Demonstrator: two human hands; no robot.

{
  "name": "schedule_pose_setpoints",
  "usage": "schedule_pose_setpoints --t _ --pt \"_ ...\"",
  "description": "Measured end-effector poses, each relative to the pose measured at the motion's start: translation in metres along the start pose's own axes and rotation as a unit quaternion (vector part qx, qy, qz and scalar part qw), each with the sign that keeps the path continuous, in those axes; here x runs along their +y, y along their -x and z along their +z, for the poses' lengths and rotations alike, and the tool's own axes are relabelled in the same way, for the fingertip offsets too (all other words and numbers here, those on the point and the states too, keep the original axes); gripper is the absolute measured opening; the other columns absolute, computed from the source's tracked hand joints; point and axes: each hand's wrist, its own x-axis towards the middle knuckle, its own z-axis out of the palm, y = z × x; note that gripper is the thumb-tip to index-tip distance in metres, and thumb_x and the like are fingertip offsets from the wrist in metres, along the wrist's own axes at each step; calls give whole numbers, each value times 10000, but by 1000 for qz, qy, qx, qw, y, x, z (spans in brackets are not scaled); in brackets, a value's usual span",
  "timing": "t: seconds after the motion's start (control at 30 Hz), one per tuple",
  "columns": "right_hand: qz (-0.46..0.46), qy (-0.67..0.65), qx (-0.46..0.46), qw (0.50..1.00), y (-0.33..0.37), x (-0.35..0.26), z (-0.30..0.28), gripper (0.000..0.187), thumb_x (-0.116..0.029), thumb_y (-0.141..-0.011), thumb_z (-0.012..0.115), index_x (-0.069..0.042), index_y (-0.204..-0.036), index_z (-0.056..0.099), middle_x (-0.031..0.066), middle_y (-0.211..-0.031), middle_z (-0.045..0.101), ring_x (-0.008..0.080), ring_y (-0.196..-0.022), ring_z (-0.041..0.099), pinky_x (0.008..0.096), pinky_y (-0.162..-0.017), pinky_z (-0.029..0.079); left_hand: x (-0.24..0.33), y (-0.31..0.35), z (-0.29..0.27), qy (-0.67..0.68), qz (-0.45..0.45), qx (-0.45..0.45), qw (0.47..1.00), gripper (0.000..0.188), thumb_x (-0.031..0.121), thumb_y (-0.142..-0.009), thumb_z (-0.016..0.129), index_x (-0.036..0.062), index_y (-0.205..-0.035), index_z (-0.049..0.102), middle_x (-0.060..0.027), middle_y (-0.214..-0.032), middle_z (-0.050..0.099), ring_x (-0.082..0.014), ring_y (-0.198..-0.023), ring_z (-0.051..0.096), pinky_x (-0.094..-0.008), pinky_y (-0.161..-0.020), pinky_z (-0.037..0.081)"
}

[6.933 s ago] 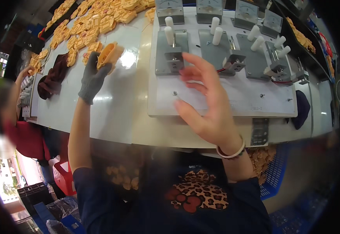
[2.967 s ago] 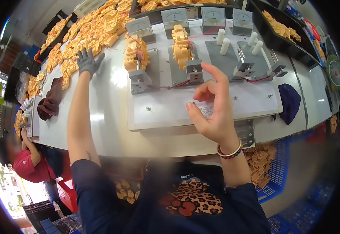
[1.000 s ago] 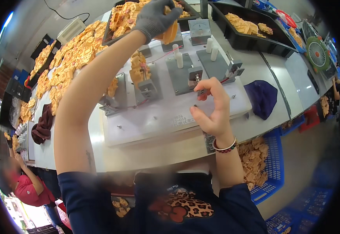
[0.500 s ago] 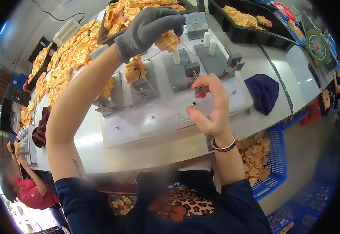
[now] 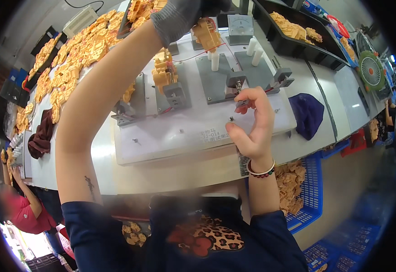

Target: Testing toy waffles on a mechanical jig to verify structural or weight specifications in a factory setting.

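My left hand, in a grey glove, is at the top edge with its fingertips partly cut off. Under its closed fingers hangs a yellow-orange plastic part with thin red wires near it, above a grey fixture plate with white pegs. My bare right hand hooks its curled fingers over the grey handle of that plate's clamp; the thumb stands apart from them. Another yellow-orange part sits in the fixture to the left, against its clamp.
The white base board carries several fixtures. A meter stands behind it. Yellow parts cover the table's left; a black tray is at back right. A purple cloth lies right, a blue basket below. A person works far left.
My left hand has risen away from the fixtures with the yellow-orange part under its fingers. My right hand stays at the clamp handle. The whole view has shifted slightly.
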Motion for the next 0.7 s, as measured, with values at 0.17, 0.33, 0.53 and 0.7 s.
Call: schedule_pose_setpoints --t 0.17,0.33,0.53,0.7 --pt "7 -5 3 1000 0 0 0 400 -144 -618 677 -39 -988 567 96 -925 585 233 -783 559 310 -639 460 -20 -1 -4 -110 96 49 988 355 328 -969 529 22 -892 691 -54 -823 673 -111 -761 611 -252 -774 481" --pt "3 -2 1 1000 0 0 0 398 -143 -621 675 -37 -989 566 96 -923 584 237 -788 561 311 -639 464 -34 11 -8 -561 74 24 824 317 382 -848 649 67 -862 665 -75 -831 670 -204 -774 653 -335 -746 517" --pt "8 6 -24 1000 1 -1 -1 465 -154 -625 668 -17 -1050 539 74 -945 531 164 -793 481 285 -713 431 -27 14 3 -666 224 4 711 305 383 -795 733 81 -800 689 -94 -779 669 -230 -756 693 -348 -721 552" --pt "17 -7 -14 1000 1 -1 -1 461 -147 -618 663 -16 -1043 542 71 -930 525 165 -783 477 284 -716 421 -18 26 13 -534 112 -21 838 315 358 -808 736 49 -779 679 -93 -724 646 -208 -706 684 -335 -673 538"
